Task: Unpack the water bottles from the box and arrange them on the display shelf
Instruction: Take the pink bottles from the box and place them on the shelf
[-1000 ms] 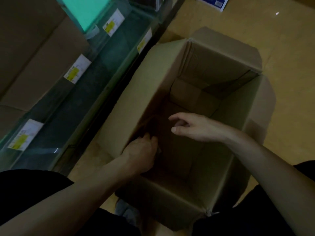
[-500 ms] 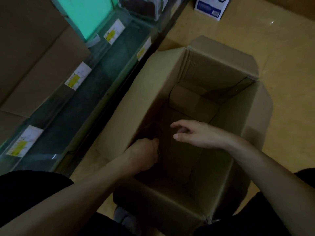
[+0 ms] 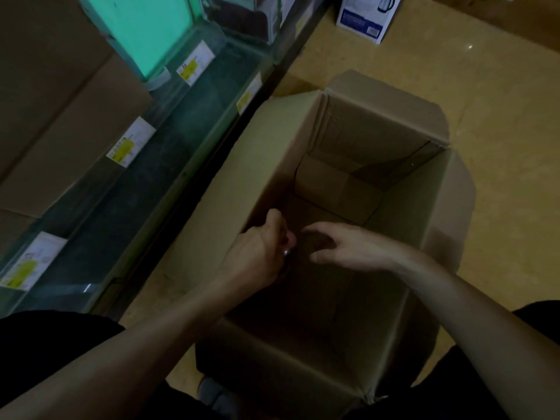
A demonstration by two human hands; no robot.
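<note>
"So, left to right: what shows?"

"Four price labels point(image 3: 130, 142) along the display shelf point(image 3: 100, 231); beside it, one open cardboard box point(image 3: 242, 165) on the floor point(image 3: 500, 131)."

"And the hands?"

"Two, both inside the box. The left hand point(image 3: 260, 247) curls round a dark object point(image 3: 288, 253) by the box's left wall, too dim to identify. The right hand point(image 3: 348, 247) hovers just beside it, fingers loosely spread, holding nothing."

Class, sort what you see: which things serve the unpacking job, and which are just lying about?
Belong to the job: cardboard box; display shelf; left hand, gripping a dark item inside the box, too dim to identify; right hand, holding nothing, beside it.
Just lying about: white and blue carton on the floor; brown cartons on the shelf; price labels.
</note>
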